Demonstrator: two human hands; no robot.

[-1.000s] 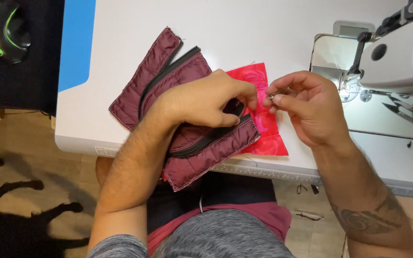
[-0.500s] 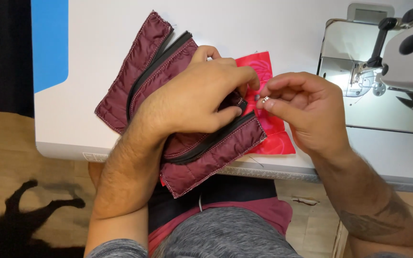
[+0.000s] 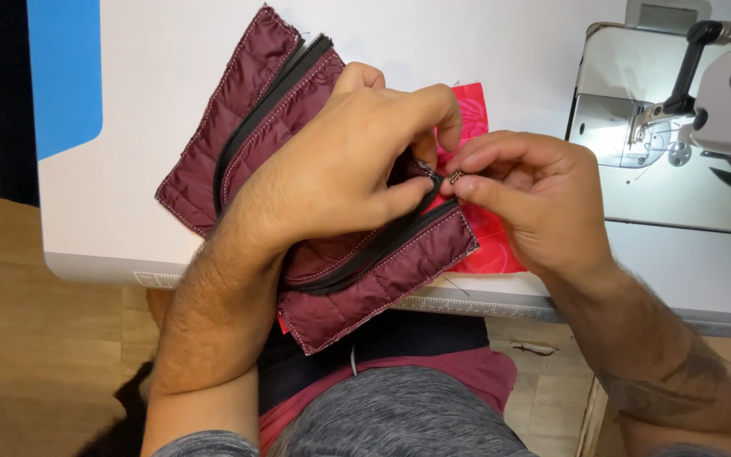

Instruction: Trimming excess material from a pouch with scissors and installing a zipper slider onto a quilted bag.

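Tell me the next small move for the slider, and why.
Probably ease the small metal slider, pinched in the right hand, onto the black zipper tape end held by the left hand: the two nearly meet over the maroon quilted panel.

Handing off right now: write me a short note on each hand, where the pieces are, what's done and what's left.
Left hand: presses on the maroon quilted fabric panel with black zipper, thumb and fingers at the zipper's end.
Right hand: pinches the small metal zipper slider at that end.
Panel lies on the white sewing table, overhanging its front edge, over a pink fabric piece. Sewing machine at right.
Done: zipper stitched into panel.
Left: slider not yet visibly on the zipper.
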